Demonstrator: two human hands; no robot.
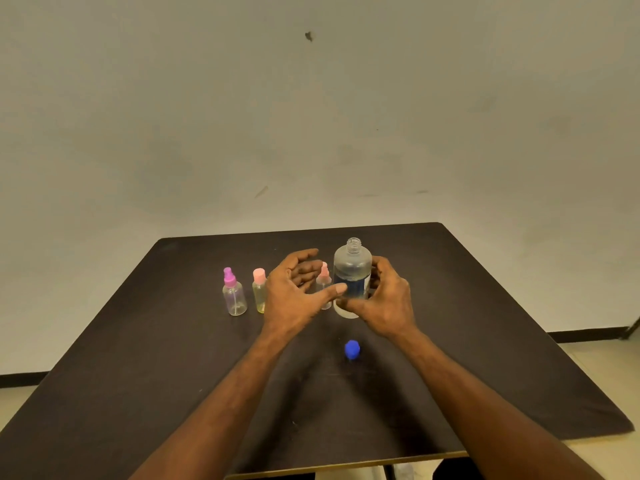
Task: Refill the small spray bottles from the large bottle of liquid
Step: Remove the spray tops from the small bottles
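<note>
The large clear bottle (352,268) with a blue label stands upright on the dark table (173,375), its neck uncapped. My right hand (384,299) wraps around its lower right side. My left hand (298,289) is open, fingers spread, just left of the bottle with the thumb tip near its label. Its blue cap (352,349) lies on the table nearer to me. Three small spray bottles stand in a row: a purple-topped one (234,292), a pink-capped one (259,291), and a pink-topped one (324,282) partly hidden behind my left hand.
A plain wall rises behind the table's far edge. The table's right edge (554,341) drops to a light floor with a dark baseboard. Bare tabletop lies in front of the blue cap and at both sides.
</note>
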